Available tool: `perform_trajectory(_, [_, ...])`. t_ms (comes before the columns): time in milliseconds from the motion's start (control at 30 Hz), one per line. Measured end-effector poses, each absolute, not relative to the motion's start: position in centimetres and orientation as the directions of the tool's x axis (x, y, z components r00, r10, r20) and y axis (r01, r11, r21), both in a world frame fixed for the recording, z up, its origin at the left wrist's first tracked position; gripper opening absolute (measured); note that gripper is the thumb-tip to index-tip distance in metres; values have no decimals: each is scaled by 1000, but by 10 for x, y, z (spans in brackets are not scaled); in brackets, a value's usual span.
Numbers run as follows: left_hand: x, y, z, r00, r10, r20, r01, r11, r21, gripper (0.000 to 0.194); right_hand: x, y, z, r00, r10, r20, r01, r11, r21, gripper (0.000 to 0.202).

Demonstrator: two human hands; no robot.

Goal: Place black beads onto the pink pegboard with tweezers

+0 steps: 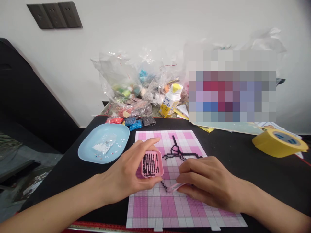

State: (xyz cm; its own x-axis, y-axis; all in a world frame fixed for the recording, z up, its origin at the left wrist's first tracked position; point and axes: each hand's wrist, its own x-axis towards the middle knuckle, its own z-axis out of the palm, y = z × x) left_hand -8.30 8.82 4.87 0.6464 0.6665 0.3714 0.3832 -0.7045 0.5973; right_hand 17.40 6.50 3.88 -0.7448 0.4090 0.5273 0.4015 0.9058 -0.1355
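My left hand (131, 165) grips a small pink tray (162, 165) between thumb and fingers, tilted toward me. Short black beads (150, 164) lie in rows along its grooves. My right hand (209, 183) is closed around a slim light-pink tool (173, 187), perhaps tweezers; my fingers cover most of it. The tool's tip is at a line of black beads (164, 185) on a pink-and-white checked pegboard (145, 212). More black beads form a thin branching outline (178, 150) farther up the board, partly hidden behind my hands.
Left of the board, a light-blue plate (85, 150) carries white beads and a small bag. Bead packets (136, 124), a yellow-and-white bottle (170, 101) and clear plastic bags (116, 77) stand behind. A yellow tape roll (269, 144) lies at right on the black mat (230, 145).
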Motion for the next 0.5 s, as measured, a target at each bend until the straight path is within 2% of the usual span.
perform_trajectory(500, [-82, 90, 49, 655, 655, 377, 377, -716, 587, 80, 174, 65, 38, -748, 416, 518, 403, 904, -144, 14])
